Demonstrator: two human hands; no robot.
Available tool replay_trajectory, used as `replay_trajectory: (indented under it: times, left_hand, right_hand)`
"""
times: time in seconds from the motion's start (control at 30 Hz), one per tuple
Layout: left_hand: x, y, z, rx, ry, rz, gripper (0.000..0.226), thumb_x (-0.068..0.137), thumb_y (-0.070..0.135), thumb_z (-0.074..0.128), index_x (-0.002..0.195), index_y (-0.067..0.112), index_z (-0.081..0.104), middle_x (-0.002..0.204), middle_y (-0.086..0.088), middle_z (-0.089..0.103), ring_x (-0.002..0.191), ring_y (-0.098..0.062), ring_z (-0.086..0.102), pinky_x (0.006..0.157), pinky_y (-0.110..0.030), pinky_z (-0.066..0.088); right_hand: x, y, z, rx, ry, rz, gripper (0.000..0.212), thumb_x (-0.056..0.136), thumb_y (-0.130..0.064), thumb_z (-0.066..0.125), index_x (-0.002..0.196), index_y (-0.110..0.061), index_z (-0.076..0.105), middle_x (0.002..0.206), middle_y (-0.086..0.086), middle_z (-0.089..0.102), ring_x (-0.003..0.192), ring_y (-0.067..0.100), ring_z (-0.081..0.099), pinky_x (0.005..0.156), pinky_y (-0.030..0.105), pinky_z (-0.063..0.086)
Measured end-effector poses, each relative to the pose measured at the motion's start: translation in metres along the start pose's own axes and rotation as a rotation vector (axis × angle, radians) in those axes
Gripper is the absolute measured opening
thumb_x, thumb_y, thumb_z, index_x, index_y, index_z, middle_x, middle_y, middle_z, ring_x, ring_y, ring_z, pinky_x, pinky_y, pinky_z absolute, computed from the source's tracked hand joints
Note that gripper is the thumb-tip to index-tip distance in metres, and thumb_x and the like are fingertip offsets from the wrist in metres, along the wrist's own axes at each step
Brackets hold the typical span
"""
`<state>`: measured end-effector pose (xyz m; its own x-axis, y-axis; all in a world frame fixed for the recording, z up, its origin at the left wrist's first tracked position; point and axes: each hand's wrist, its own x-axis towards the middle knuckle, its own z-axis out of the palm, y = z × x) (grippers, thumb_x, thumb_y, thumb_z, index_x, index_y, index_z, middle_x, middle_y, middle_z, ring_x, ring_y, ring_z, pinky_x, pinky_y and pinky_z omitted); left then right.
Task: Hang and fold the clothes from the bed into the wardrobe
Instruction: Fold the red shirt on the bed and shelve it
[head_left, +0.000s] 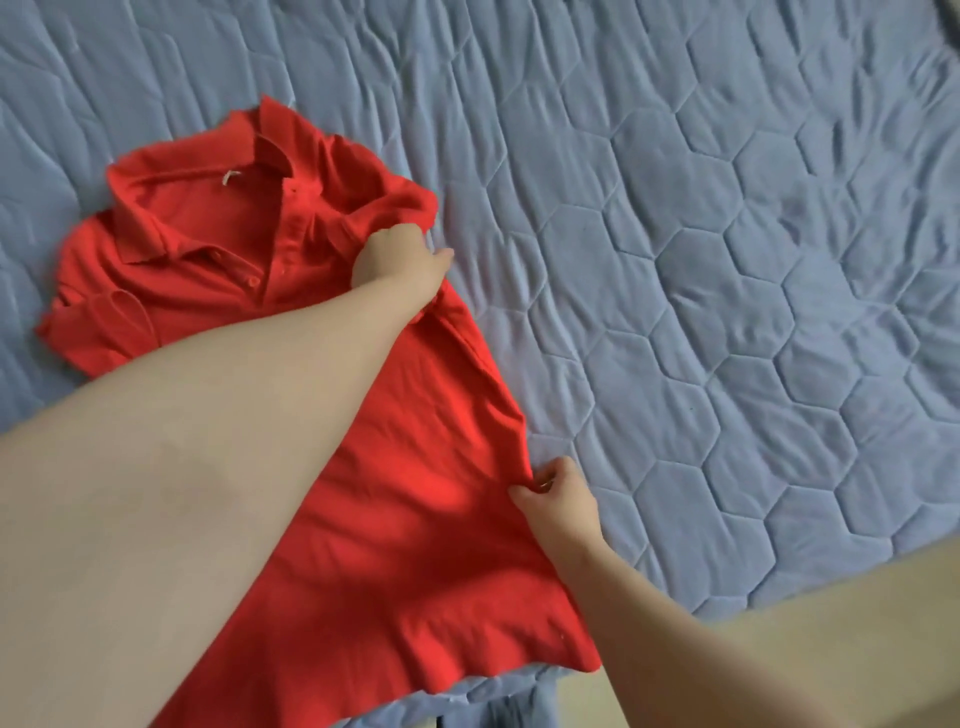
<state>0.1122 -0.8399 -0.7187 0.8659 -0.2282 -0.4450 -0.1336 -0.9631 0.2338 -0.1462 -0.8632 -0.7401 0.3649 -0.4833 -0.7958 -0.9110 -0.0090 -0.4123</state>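
Observation:
A red polo shirt (218, 249) lies front-up on the bed, collar toward the far left and hem near the front edge. My left hand (397, 260) grips the folded-in right sleeve and shoulder near the collar. My right hand (558, 499) pinches the shirt's right side edge lower down. My left forearm crosses over the shirt's body and hides part of it.
The blue quilted bedspread (701, 260) with a hexagon pattern fills the view to the right and behind the shirt. The bed's front edge (519, 696) runs along the bottom, with pale floor beyond it.

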Motion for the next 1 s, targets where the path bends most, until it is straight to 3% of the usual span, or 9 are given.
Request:
replay_trajectory:
  times: [0.1,0.17,0.37,0.5,0.6,0.7,0.83,0.9,1.0]
  left_hand:
    - [-0.003,-0.014,-0.019,-0.238,0.111,-0.065,0.017,0.083,0.028,0.063,0.078,0.013,0.061,0.101,-0.015,0.067,0.098,-0.031,0.06,0.078,-0.032,0.041]
    - [-0.005,-0.032,-0.029,-0.398,0.175,-0.112,0.029,0.079,0.014,0.065,0.062,0.021,0.043,0.089,-0.008,0.062,0.088,-0.024,0.057,0.07,-0.028,0.036]
    - [-0.011,-0.111,-0.067,-0.812,0.271,-0.188,0.041,0.078,-0.008,0.046,0.102,0.022,0.06,0.099,0.004,0.053,0.08,-0.013,0.05,0.069,-0.024,0.04]
    - [-0.016,-0.181,-0.095,-0.99,0.292,-0.274,0.039,0.08,-0.012,0.039,0.069,0.024,0.049,0.075,0.006,0.048,0.055,-0.008,0.037,0.044,-0.016,0.03]
    - [-0.02,-0.233,-0.108,-1.076,0.273,-0.347,0.042,0.083,-0.012,0.04,0.062,0.023,0.049,0.062,0.004,0.044,0.044,-0.003,0.032,0.037,-0.013,0.024]
    - [-0.022,-0.289,-0.105,-1.175,0.263,-0.428,0.034,0.088,-0.009,0.041,0.08,0.017,0.061,0.07,0.001,0.052,0.052,-0.006,0.04,0.042,-0.013,0.032]
    - [-0.023,-0.339,-0.084,-1.14,0.022,-0.367,0.054,0.088,-0.004,0.051,0.135,0.023,0.043,0.126,-0.006,0.054,0.108,-0.017,0.055,0.093,-0.027,0.046]
    - [-0.022,-0.346,-0.073,-1.074,-0.054,-0.289,0.065,0.085,0.0,0.059,0.139,0.028,0.035,0.132,-0.004,0.049,0.114,-0.015,0.051,0.1,-0.028,0.042]
    - [-0.019,-0.348,-0.072,-1.043,0.168,-0.276,0.04,0.084,-0.006,0.053,0.113,0.021,0.06,0.121,-0.01,0.058,0.094,-0.011,0.052,0.087,-0.022,0.045]
  right_hand:
    - [-0.018,-0.005,0.005,0.062,-0.066,-0.069,0.021,0.077,-0.015,0.066,0.088,-0.024,0.05,0.061,-0.011,0.049,0.051,0.002,0.047,0.045,0.011,0.034]
    - [-0.031,-0.012,0.011,0.037,-0.144,-0.144,0.031,0.077,-0.013,0.067,0.1,-0.03,0.054,0.057,-0.012,0.046,0.044,-0.003,0.045,0.046,0.008,0.035]
    - [-0.075,-0.043,0.054,-0.093,-0.363,-0.29,0.067,0.076,-0.008,0.064,0.131,-0.04,0.043,0.071,-0.011,0.048,0.049,-0.005,0.045,0.054,0.005,0.035]
    - [-0.106,-0.063,0.111,-0.197,-0.442,-0.354,0.078,0.077,-0.006,0.062,0.138,-0.044,0.03,0.069,-0.013,0.043,0.048,-0.006,0.043,0.054,0.005,0.033]
    - [-0.123,-0.071,0.155,-0.243,-0.476,-0.348,0.083,0.075,-0.004,0.06,0.141,-0.042,0.028,0.064,-0.014,0.043,0.048,-0.008,0.044,0.052,0.004,0.033]
    - [-0.131,-0.072,0.196,-0.319,-0.513,-0.345,0.085,0.073,-0.003,0.058,0.142,-0.041,0.027,0.063,-0.014,0.044,0.048,-0.004,0.046,0.047,0.004,0.032]
    - [-0.138,-0.061,0.233,-0.441,-0.544,-0.349,0.089,0.072,-0.004,0.058,0.146,-0.036,0.02,0.094,-0.001,0.056,0.079,0.015,0.057,0.062,0.011,0.038]
    - [-0.142,-0.053,0.244,-0.471,-0.529,-0.332,0.09,0.073,-0.005,0.058,0.148,-0.032,0.016,0.121,0.008,0.054,0.106,0.021,0.056,0.078,0.014,0.037]
    - [-0.151,-0.05,0.258,-0.487,-0.526,-0.352,0.091,0.072,-0.005,0.058,0.149,-0.03,0.016,0.133,0.009,0.048,0.119,0.022,0.05,0.085,0.012,0.032]
